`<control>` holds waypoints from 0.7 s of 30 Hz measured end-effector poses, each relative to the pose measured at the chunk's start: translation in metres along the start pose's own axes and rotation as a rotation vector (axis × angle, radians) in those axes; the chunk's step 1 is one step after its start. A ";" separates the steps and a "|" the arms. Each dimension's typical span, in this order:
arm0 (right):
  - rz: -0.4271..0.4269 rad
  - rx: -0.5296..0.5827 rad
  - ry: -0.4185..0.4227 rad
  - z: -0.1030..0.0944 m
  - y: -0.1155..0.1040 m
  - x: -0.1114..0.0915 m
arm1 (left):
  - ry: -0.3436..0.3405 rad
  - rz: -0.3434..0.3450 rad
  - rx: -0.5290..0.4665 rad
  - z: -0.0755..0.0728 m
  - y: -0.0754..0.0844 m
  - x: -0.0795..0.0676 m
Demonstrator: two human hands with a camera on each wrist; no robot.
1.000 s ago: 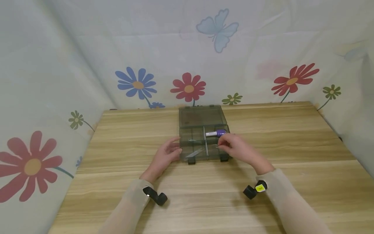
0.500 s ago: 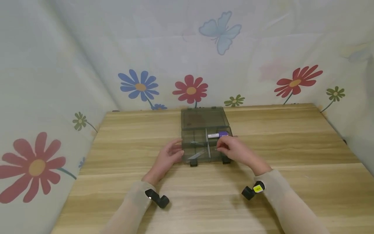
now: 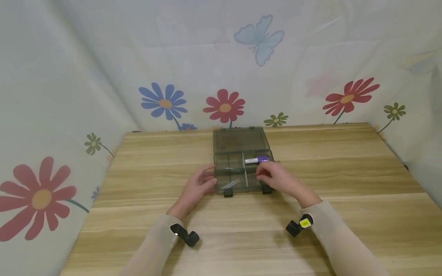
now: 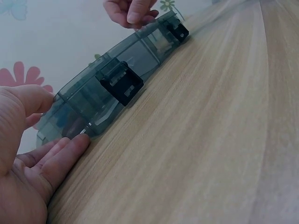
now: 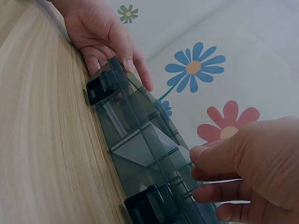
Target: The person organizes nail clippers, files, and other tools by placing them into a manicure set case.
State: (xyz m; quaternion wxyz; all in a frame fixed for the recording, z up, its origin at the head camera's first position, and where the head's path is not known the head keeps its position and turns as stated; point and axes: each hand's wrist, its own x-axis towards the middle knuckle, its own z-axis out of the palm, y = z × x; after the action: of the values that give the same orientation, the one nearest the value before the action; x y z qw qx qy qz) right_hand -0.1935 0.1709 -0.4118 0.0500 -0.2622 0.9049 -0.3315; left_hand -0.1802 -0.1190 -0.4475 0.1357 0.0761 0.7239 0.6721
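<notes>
Its long side parallel to the table's far edge, the open box lies between the left hand, relaxed against its left wall, and the right hand, bunched fingertips over the near-right compartment, grasping what I can't tell.

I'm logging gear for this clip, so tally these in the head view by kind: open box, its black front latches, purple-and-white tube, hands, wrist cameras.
Box: 1
Latches: 2
Tube: 1
Hands: 2
Wrist cameras: 2
Total: 8
</notes>
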 end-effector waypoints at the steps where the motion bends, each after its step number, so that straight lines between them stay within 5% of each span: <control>1: 0.004 0.000 0.002 -0.001 0.000 -0.001 | -0.001 0.002 -0.001 0.000 0.000 0.000; 21: 0.012 0.035 0.037 -0.013 0.008 -0.018 | -0.002 0.013 -0.014 0.001 -0.001 0.000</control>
State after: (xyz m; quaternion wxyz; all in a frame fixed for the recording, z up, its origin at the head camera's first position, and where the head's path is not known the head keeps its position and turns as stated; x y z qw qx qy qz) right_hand -0.1849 0.1923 -0.4084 0.0399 -0.2497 0.9013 -0.3517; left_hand -0.1802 -0.1178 -0.4486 0.1328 0.0807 0.7184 0.6780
